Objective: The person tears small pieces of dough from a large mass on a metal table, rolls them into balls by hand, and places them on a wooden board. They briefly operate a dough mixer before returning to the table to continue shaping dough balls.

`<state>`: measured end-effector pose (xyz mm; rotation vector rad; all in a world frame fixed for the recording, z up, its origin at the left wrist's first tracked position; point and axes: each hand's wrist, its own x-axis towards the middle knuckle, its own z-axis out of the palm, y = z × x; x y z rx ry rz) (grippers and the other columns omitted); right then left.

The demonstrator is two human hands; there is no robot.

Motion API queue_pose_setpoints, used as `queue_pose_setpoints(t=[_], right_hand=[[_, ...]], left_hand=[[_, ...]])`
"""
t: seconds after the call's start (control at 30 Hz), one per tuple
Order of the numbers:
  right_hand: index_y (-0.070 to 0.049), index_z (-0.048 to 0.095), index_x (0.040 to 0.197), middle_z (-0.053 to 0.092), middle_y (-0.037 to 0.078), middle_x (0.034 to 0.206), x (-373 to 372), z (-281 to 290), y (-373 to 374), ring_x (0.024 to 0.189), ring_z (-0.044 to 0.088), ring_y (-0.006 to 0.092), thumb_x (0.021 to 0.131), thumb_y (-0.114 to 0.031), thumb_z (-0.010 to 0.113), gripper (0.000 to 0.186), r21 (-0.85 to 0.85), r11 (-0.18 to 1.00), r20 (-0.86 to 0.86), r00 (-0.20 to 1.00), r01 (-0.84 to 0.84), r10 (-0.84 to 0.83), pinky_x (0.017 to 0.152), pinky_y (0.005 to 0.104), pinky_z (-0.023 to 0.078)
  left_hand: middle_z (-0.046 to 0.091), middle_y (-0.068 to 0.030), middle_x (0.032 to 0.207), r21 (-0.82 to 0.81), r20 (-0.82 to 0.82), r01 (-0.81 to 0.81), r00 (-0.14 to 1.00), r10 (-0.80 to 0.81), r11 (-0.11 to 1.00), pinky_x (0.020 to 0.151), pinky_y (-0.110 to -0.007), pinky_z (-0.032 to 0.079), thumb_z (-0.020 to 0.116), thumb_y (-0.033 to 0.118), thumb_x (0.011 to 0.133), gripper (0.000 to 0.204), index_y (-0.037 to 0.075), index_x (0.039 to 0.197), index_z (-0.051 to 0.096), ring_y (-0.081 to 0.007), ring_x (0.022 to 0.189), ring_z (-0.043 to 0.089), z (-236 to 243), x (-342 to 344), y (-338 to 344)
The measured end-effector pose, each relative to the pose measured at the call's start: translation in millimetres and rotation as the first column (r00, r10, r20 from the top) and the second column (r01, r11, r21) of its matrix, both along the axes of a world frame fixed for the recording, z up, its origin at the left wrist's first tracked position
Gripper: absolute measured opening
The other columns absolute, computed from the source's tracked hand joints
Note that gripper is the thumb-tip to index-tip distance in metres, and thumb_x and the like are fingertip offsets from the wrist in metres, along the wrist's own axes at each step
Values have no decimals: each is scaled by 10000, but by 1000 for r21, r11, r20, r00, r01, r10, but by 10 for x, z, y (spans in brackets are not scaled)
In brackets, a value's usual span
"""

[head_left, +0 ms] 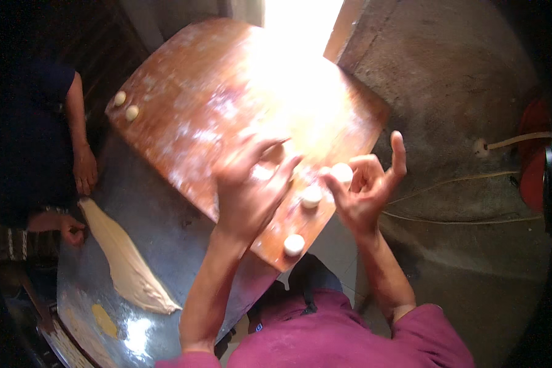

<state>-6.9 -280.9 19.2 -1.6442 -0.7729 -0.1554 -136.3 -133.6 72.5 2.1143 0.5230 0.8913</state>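
My left hand is over the wooden board, its fingers curved and apart. A pale patch shows inside its curve; I cannot tell whether that is dough or bright board. Between the thumb and bent fingers of my right hand is a small round dough ball, while one finger points up. Just left of that hand, another dough ball rests on the board, and a third dough ball sits near the closest corner. Flour whitens the board's surface.
Two dough balls lie at the board's far left corner. A long stretched piece of dough lies on the grey metal table. At left, another person's hand is close to the dough's far end. Strong glare covers the board's far side.
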Motion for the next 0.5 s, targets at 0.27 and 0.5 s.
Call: queue_pose_setpoints(t=[0.27,0.5], right_hand=[[-40,316,1148,418,24,760,242,93,-449,477,310,96,925,-145,569,353,193,981,-88,996,16,1,489,290,351],[-31,469,986,465,58,567,-1535,-18,-235,462,442,220,833,20,682,268,-273,563,-167,615,-780,771,484,370,332]], left_hand=[[625,-227,1211,-116,-116,46,991,-59,992,903,-434,519,697,460,886,557,76,1284,623,-304,1036,634,106,148,-130],[459,-180,1410,-468,-195,-288,956,220,835,763,-244,548,628,-19,894,223,13,1109,580,-153,970,628,-381,-1949,-1347]])
